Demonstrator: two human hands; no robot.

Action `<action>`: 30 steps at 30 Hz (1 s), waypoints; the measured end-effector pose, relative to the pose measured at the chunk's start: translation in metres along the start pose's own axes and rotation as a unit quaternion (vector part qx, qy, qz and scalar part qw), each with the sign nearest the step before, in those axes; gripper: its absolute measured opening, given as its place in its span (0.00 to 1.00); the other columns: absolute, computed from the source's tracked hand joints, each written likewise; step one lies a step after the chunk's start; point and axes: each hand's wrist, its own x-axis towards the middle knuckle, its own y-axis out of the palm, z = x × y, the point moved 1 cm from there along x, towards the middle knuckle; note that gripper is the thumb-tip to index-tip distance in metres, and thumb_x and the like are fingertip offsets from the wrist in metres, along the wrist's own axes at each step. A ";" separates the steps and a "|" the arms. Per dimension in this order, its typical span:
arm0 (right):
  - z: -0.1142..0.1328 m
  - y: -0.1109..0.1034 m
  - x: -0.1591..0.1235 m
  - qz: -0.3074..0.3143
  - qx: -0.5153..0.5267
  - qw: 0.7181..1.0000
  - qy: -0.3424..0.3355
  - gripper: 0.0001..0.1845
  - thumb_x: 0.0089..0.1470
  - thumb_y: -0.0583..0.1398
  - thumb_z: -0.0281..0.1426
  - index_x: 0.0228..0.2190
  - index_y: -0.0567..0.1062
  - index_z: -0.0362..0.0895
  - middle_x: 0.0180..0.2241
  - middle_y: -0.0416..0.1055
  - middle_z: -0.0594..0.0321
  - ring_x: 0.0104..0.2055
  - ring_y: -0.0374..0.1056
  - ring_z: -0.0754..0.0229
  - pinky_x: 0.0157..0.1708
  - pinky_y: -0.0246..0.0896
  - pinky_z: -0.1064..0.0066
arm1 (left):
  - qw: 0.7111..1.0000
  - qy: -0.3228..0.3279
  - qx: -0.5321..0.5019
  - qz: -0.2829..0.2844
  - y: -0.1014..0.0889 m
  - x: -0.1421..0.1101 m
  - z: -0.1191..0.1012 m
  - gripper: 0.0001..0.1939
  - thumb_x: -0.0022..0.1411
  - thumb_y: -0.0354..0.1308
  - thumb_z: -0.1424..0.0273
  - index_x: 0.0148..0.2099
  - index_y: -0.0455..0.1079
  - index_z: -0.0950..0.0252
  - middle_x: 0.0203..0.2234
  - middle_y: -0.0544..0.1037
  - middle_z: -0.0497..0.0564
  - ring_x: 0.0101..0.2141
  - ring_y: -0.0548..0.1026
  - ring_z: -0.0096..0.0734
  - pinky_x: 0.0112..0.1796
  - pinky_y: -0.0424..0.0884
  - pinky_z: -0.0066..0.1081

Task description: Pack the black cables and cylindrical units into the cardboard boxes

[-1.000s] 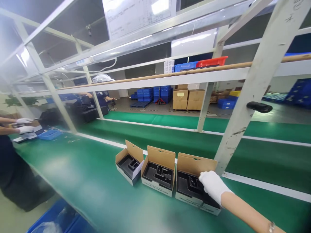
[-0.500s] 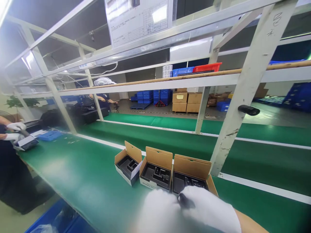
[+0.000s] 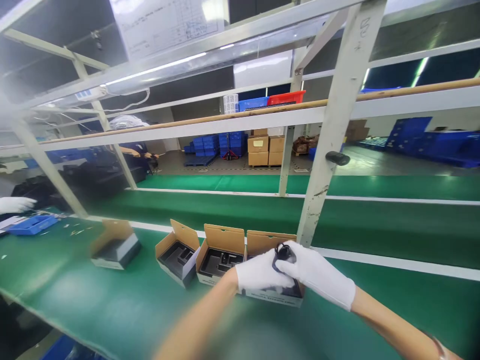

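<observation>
Both my hands wear white gloves and meet above the rightmost open carton (image 3: 275,298). My right hand (image 3: 311,270) is closed on a coiled black cable (image 3: 282,254), which shows between its thumb and fingers. My left hand (image 3: 264,272) is closed against the same cable from the other side; its fingertips are low over the carton and partly hidden. Inside that carton, a black tray is mostly covered by my hands. Beside it stands a second open carton (image 3: 225,232) with a black moulded tray (image 3: 217,261). Further left is a third open carton (image 3: 185,232) with a similar tray.
On the green bench (image 3: 120,305), another open carton (image 3: 116,250) stands further left, blurred. A co-worker's gloved hand (image 3: 17,205) is at the far left near a blue tray (image 3: 33,225). A white frame post (image 3: 326,150) with a black knob rises behind my hands.
My view has turned and shifted. My hands have come up from the front edge of the rightmost carton to over its tray, with the black cable. Another carton now shows at the left.
</observation>
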 end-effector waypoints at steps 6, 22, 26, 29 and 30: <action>-0.021 -0.008 0.010 0.024 -0.135 0.986 -0.092 0.16 0.55 0.55 0.30 0.45 0.75 0.48 0.46 0.73 0.58 0.46 0.70 0.53 0.44 0.64 0.64 | 0.988 -0.080 0.128 0.042 -0.029 0.015 0.024 0.21 0.55 0.58 0.61 0.50 0.67 0.61 0.28 0.75 0.46 0.26 0.74 0.33 0.30 0.71 0.32; -0.071 0.088 0.033 0.264 -0.362 0.893 -0.034 0.15 0.48 0.63 0.28 0.38 0.81 0.35 0.38 0.78 0.41 0.42 0.74 0.40 0.39 0.65 0.60 | 0.803 -0.118 0.552 0.191 -0.009 0.026 0.089 0.13 0.61 0.59 0.65 0.46 0.72 0.66 0.40 0.78 0.54 0.42 0.76 0.39 0.43 0.74 0.44; -0.074 0.070 0.034 0.291 -0.340 0.893 -0.048 0.13 0.46 0.61 0.27 0.35 0.82 0.37 0.35 0.78 0.45 0.38 0.75 0.43 0.34 0.65 0.63 | 0.723 -0.141 0.627 0.253 0.005 0.033 0.095 0.06 0.62 0.58 0.70 0.39 0.72 0.68 0.37 0.78 0.52 0.41 0.76 0.36 0.43 0.75 0.44; -0.073 0.065 0.029 0.290 -0.266 0.915 -0.086 0.16 0.52 0.58 0.33 0.40 0.80 0.45 0.37 0.78 0.54 0.38 0.75 0.50 0.35 0.65 0.66 | 0.705 -0.133 0.647 0.257 0.011 0.041 0.098 0.08 0.62 0.59 0.69 0.42 0.72 0.68 0.39 0.78 0.52 0.41 0.76 0.35 0.42 0.75 0.42; -0.072 0.069 0.027 0.286 -0.234 0.925 -0.090 0.18 0.52 0.58 0.36 0.42 0.79 0.46 0.39 0.78 0.55 0.39 0.74 0.51 0.36 0.65 0.67 | 0.707 -0.124 0.651 0.246 0.013 0.043 0.098 0.09 0.62 0.59 0.68 0.42 0.72 0.68 0.39 0.78 0.52 0.40 0.76 0.35 0.42 0.75 0.41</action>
